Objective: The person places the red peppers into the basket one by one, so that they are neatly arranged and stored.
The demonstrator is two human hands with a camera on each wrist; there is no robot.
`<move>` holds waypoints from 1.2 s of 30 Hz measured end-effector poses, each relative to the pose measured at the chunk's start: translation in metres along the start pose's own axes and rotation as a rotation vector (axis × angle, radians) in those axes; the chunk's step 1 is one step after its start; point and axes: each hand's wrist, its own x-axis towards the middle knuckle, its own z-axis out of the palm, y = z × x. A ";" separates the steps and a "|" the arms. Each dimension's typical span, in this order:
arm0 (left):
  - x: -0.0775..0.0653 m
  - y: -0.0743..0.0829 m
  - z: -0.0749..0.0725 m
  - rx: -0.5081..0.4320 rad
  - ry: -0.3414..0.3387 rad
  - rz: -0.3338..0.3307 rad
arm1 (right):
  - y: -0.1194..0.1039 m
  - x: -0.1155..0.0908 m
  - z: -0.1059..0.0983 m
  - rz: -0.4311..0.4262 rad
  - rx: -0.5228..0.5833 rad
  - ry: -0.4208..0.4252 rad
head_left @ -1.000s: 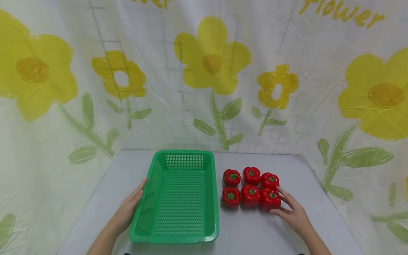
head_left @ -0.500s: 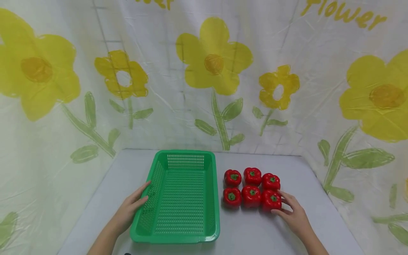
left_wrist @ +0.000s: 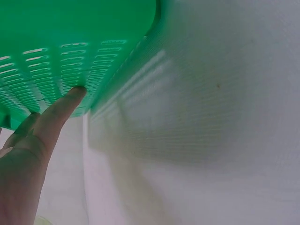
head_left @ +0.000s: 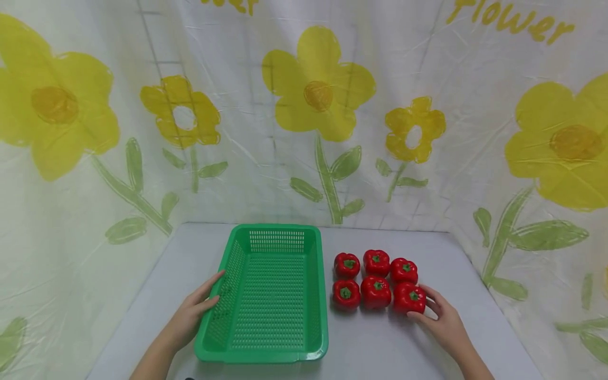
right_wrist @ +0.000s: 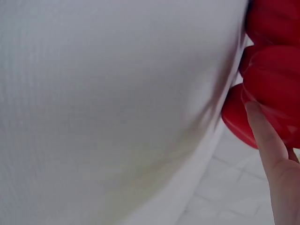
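A red bell pepper with a green stem sits at the near right of a group of peppers. My right hand grips it from the right side, thumb on its near side and fingers on its far side. In the right wrist view a finger lies against the pepper. At the left, my left hand rests on the long side of a green plastic basket, thumb and forefinger over its rim. Its lower fingers touch the slotted outer wall, nearly straight.
Several other red bell peppers stand close together to the right of the basket, in two rows. They sit on a white tabletop. A flower-printed curtain encloses the back and sides.
The gripped pepper has shifted slightly right and tilted, leaving a small gap to the pepper at its left. My left thumb and forefinger have come over the basket's rim.
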 end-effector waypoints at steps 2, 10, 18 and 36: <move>0.000 0.000 -0.001 -0.014 -0.011 0.005 | -0.003 -0.001 -0.002 -0.001 -0.012 0.018; 0.000 0.001 -0.001 -0.011 -0.007 -0.003 | -0.012 -0.001 -0.008 -0.017 -0.020 0.090; 0.000 0.002 0.001 -0.048 0.005 -0.041 | -0.024 -0.003 -0.011 -0.040 0.017 0.147; 0.001 0.002 0.002 -0.067 0.001 -0.054 | -0.033 -0.005 -0.015 -0.049 -0.017 0.198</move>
